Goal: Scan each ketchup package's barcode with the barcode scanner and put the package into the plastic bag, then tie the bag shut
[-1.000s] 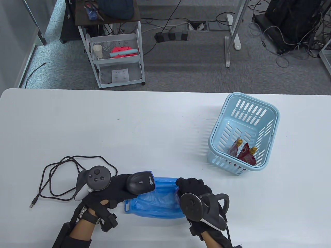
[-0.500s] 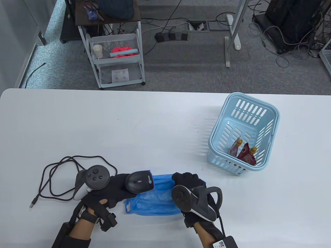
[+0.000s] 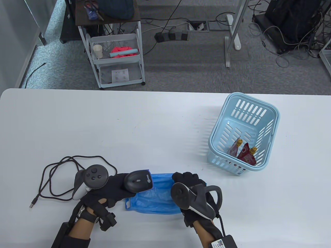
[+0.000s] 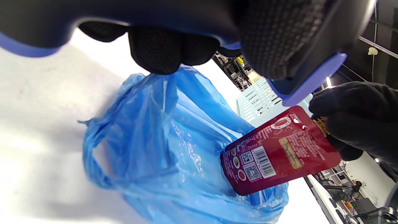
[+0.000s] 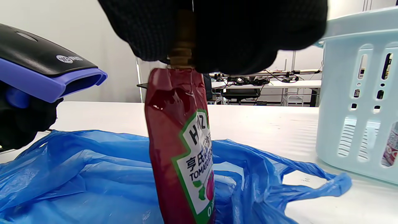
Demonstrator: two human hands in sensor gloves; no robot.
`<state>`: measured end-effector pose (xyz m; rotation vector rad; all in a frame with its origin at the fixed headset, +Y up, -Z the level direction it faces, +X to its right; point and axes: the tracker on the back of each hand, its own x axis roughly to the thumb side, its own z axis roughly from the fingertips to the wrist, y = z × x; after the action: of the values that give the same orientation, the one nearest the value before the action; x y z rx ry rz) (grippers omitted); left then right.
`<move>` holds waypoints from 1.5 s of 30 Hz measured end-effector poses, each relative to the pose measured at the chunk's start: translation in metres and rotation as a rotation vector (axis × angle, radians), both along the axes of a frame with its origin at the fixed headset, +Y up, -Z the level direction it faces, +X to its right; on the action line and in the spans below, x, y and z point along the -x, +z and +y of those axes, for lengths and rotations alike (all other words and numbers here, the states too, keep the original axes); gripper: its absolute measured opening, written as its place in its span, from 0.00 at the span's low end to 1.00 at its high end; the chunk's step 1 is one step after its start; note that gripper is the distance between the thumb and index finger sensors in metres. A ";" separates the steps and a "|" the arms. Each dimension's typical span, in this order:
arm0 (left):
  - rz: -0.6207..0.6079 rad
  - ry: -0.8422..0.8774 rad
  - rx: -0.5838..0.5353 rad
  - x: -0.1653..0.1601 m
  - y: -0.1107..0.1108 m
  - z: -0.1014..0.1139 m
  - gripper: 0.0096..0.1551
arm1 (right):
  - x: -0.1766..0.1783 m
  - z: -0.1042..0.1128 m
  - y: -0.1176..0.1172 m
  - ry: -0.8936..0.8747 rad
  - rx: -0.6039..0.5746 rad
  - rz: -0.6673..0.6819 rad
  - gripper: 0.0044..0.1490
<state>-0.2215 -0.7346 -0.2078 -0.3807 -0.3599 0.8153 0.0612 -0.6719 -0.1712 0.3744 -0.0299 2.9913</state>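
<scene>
My left hand [image 3: 113, 184] grips the black and purple barcode scanner [image 3: 138, 181], whose head points right over the blue plastic bag [image 3: 155, 199] lying flat at the table's front. By its gold cap my right hand [image 3: 190, 180] pinches a red ketchup package [image 5: 183, 149], which hangs upright above the bag [image 5: 93, 174]. In the left wrist view the package [image 4: 279, 152] shows its barcode side toward the scanner [image 4: 307, 77]. The table view hides this package under my right hand. Two more ketchup packages [image 3: 244, 153] lie in the light blue basket [image 3: 271, 113].
The scanner's black cable [image 3: 59, 175] loops on the table left of my left hand. The basket stands at the right, apart from the bag. Beyond the table's far edge a white cart [image 3: 116, 59] stands on the floor.
My right hand has moved left and slightly away from me over the bag, closer to the scanner. The left hand with the scanner has shifted a little left.
</scene>
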 end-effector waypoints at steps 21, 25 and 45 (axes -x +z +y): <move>0.010 0.015 0.017 0.003 -0.001 -0.002 0.30 | -0.030 0.039 -0.012 -0.160 -0.008 -0.047 0.35; 0.016 0.011 0.024 0.004 -0.002 -0.002 0.30 | -0.053 0.053 -0.021 -0.171 -0.023 -0.120 0.36; 0.051 -0.003 0.039 0.011 -0.004 -0.003 0.30 | -0.151 0.052 -0.094 -0.238 0.165 -0.530 0.38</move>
<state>-0.2321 -0.7375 -0.2120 -0.3962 -0.2965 0.8280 0.2121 -0.6198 -0.2651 -0.4121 0.1125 2.7379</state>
